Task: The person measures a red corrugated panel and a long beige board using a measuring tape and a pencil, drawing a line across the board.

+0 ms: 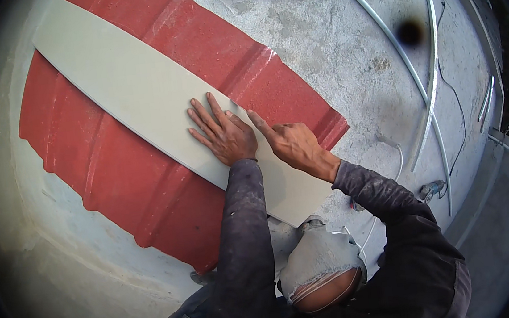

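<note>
A long cream-coloured panel (127,67) lies diagonally across a red ribbed sheet (105,156). My left hand (226,134) rests flat on the panel, its fingers spread and pointing away from me. Beside it, at the panel's right edge, is my right hand (295,144). Its index finger is stretched along that edge while the other fingers curl under. A small pale tip shows just beyond the index finger, but whatever sits inside the curled fingers is hidden. The panel's near end reaches toward my bent knee (324,257).
Thin metal strips (428,103) lie crossed on the concrete floor (322,34) to the right, with a dark cable (455,94) alongside. A small power tool (433,190) sits near their lower ends. A raised edge (481,17) borders the far right. A pale cord (400,159) runs close to my right forearm.
</note>
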Available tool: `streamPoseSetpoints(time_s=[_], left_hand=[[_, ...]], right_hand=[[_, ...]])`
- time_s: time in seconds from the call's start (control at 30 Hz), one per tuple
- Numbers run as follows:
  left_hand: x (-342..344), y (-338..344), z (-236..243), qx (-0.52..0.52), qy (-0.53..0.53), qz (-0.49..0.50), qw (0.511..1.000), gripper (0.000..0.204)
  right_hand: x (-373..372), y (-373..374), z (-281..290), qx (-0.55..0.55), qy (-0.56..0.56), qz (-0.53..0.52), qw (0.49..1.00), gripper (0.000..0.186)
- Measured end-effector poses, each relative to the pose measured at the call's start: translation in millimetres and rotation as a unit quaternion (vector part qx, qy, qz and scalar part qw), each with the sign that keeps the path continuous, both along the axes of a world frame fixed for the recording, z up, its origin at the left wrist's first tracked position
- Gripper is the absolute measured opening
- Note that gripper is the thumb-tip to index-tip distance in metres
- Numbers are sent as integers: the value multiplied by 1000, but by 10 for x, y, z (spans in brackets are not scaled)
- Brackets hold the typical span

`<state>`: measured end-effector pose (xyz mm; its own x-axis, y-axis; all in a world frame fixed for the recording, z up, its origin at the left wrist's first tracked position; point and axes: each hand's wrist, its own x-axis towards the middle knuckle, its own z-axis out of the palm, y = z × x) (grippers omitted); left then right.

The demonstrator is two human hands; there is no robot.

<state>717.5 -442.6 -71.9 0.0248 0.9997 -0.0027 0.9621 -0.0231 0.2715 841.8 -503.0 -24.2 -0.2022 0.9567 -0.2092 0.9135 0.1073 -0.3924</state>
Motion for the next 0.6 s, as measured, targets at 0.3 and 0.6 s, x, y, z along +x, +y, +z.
streamPoseSetpoints(time_s=[0.3, 0.6], left_hand=[[-67, 3, -1, 27, 17, -14, 999, 54], [4, -30, -68, 43, -11, -13, 999, 54]], right_hand=[[188, -725, 24, -53, -17, -18, 998, 78], [415, -1333, 642, -189, -53, -11, 980, 73]])
